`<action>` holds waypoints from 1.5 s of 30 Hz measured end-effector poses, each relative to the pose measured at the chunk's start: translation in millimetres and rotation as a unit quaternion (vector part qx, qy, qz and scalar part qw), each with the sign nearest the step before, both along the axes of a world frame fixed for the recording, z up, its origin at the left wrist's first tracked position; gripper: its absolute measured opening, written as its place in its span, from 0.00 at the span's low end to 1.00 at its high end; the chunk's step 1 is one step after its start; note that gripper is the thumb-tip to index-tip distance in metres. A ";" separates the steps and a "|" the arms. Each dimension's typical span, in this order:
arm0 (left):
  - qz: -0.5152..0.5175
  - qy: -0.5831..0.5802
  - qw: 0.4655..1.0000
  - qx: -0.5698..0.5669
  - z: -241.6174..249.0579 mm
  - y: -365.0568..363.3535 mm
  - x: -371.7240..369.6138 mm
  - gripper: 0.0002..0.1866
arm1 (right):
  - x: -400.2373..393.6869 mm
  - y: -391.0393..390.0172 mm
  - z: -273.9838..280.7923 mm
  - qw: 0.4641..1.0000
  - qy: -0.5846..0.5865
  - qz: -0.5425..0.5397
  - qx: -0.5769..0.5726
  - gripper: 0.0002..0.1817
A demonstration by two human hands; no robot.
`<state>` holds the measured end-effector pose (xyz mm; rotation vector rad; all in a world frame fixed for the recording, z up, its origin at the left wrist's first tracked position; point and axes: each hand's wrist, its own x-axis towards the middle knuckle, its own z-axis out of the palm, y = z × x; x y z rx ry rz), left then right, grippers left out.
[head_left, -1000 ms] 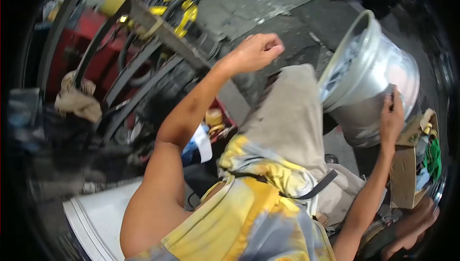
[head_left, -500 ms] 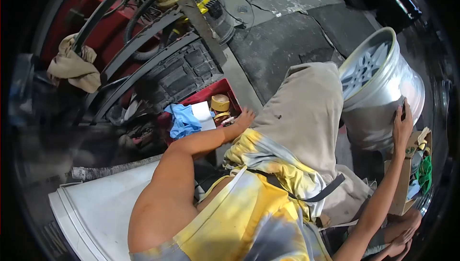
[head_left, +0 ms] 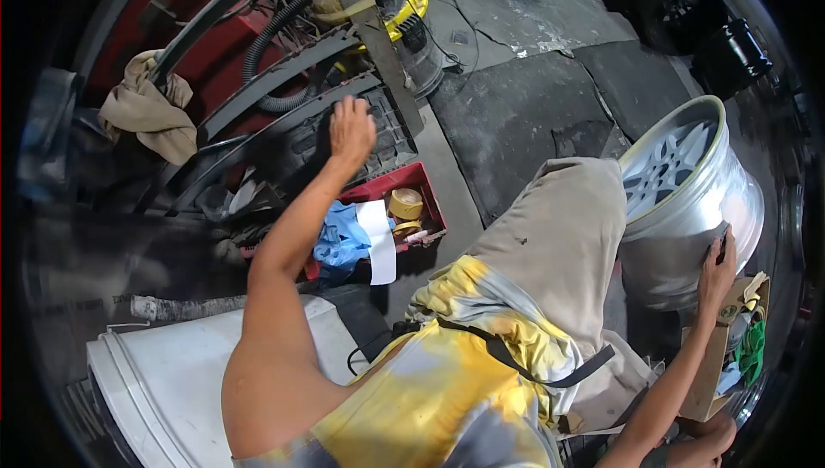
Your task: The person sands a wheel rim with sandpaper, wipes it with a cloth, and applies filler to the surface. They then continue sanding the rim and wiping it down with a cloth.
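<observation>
A silver wheel rim [head_left: 687,240] with a spoked face stands at the right, tilted, beside my covered knee. Against its outer barrel, my right hand [head_left: 716,279] is closed on a small dark block [head_left: 722,242], mostly hidden by the fingers. My left hand [head_left: 352,134] is raised above the red bin [head_left: 438,210], in front of the dark metal bars [head_left: 279,116]. Its fingers are loosely bent, and I see nothing held in them. In the bin lie blue gloves [head_left: 342,240], white paper [head_left: 376,244] and rolls of yellow tape [head_left: 405,204].
A cardboard box [head_left: 703,373] with a green item stands below the rim. A white bucket [head_left: 172,373] lies at the left. Black wheels [head_left: 730,60] stand at upper right; a ribbed hose [head_left: 258,51] runs behind the bars. Another person's knee [head_left: 709,440] shows at lower right.
My left hand has moved from beside my knee up and left, past the red bin to the bars. My right hand stays at the rim with the dark block. The view has shifted slightly.
</observation>
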<state>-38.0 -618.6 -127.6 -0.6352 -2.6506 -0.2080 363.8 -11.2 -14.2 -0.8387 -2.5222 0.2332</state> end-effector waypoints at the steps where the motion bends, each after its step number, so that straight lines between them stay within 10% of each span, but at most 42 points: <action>1: 0.003 0.004 1.000 -0.021 2.3 -13.1 -10.2 0.14 | -0.9 -0.6 -0.4 1.000 0.004 -0.003 -0.012 0.24; 14: 0.013 -0.022 0.973 -0.231 -29.1 -29.9 -80.0 0.11 | -6.7 -15.8 8.3 1.000 0.003 -0.021 0.002 0.24; 23: 0.006 -0.190 0.977 -0.098 56.2 -33.7 -22.3 0.18 | -6.7 -16.1 6.0 0.996 0.026 -0.069 -0.041 0.23; 26: -0.034 -0.275 0.910 -0.310 63.9 -20.4 -34.2 0.27 | -3.3 -14.0 8.0 0.996 0.033 -0.072 -0.039 0.23; 33: -0.094 -0.214 0.931 -0.282 69.0 -36.6 -66.8 0.19 | -2.4 -16.5 11.0 0.997 0.037 -0.069 -0.027 0.22; 38: -0.265 0.143 0.938 -0.171 63.9 -84.8 -87.0 0.30 | -6.9 -26.3 20.3 0.995 0.062 -0.063 -0.051 0.22; 45: -0.002 0.023 0.974 -0.227 85.8 4.7 -80.5 0.17 | -5.6 -20.2 2.7 0.990 0.093 -0.100 0.030 0.23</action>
